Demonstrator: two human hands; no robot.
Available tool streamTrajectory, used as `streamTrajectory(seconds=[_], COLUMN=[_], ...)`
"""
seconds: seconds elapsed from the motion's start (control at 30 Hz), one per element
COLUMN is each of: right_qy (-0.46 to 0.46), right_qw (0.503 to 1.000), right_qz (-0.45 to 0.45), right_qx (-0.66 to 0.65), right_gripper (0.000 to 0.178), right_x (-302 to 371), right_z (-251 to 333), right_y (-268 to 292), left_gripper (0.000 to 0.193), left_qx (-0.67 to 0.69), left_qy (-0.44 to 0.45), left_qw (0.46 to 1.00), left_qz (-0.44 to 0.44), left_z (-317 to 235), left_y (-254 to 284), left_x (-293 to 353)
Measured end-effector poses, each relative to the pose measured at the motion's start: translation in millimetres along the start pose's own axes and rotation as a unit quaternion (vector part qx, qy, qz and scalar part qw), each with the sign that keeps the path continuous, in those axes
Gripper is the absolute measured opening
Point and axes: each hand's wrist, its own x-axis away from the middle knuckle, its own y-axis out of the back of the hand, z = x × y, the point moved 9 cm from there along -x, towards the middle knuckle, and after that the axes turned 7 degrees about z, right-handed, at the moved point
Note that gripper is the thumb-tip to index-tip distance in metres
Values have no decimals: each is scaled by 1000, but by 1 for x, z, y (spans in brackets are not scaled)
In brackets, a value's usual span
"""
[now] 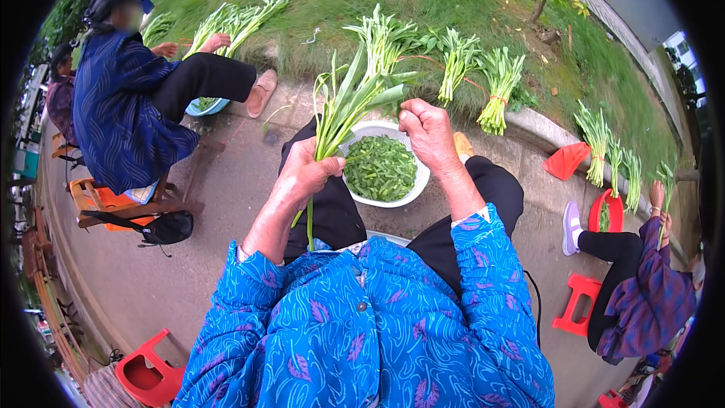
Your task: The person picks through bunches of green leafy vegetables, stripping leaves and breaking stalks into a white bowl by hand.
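Observation:
My left hand [308,171] is closed around a small bunch of long green leafy stalks [337,117], which look like water spinach. Their leaves fan upward and to the right, while a few stems hang below my fist. Right of the leaves, my right hand [429,134] has its thumb and fingers pinched together. A bit of dark green shows at those fingertips, too small to make out. Between my knees and below both hands sits a white plastic basket [420,184], holding a heap of plucked green leaves [381,168].
Bundles of greens [495,91] lie along the kerb [540,127] and grass ahead. A co-worker in dark blue [128,113] sits at left; another in plaid [642,295] sits at right beside a red basin [615,211]. Red stools [151,366] stand behind.

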Motion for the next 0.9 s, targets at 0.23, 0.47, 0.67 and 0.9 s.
streamTrajectory(seconds=[0.23, 0.47, 0.67, 0.9], right_qy=[-6, -141, -211, -211], right_qw=[986, 930, 974, 952], right_qz=[-123, -222, -15, 160], right_qx=[115, -257, -76, 154], right_gripper=[14, 14, 15, 31], right_x=[-20, -7, 35, 70], right_z=[-5, -80, -133, -131], right_y=[56, 90, 21, -27], left_gripper=[13, 10, 17, 15], left_qx=[18, 75, 135, 159], left_qy=[14, -5, 6, -14], left_qw=[1000, 997, 991, 987], left_qz=[4, 0, 1, -2], left_z=[-7, -9, -5, -8], left_y=[-5, 1, 9, 10], left_x=[9, 13, 12, 13])
